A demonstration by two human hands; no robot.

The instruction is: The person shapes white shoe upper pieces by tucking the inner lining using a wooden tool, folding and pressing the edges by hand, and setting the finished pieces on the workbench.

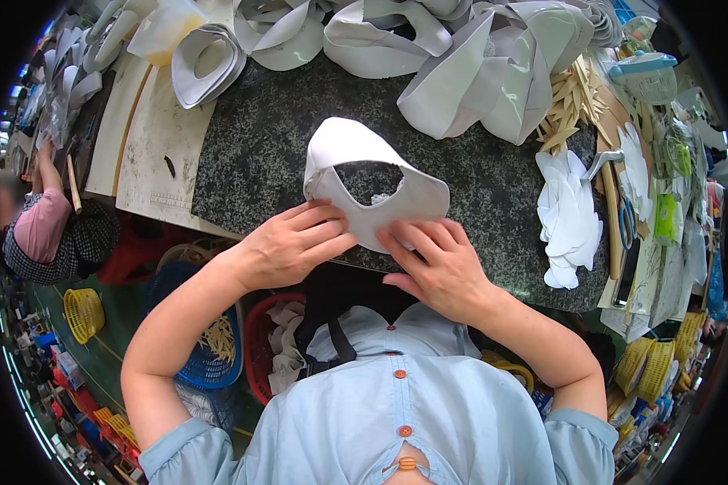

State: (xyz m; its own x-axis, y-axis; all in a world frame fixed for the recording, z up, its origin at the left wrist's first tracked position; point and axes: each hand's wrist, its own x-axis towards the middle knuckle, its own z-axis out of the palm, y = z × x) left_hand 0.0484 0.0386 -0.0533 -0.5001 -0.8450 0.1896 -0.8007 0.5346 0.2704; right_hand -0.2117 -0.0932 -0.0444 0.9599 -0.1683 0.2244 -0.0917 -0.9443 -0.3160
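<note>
A white curved shoe-upper piece [356, 153] with an oval opening stands on the dark speckled worktop [251, 162], near its front edge. My left hand [295, 242] presses flat on the piece's near left edge. From the right, my right hand [437, 263] lays its fingers on the near right edge of the same piece. Both hands pinch and hold the white material down against the worktop.
Heaps of white upper pieces [461, 73] fill the back of the worktop. A stack of flat white cut pieces [570, 214], wooden sticks [566, 109] and scissors [625, 218] lie at the right. Another person [44, 222] sits far left. Red, blue and yellow baskets stand below.
</note>
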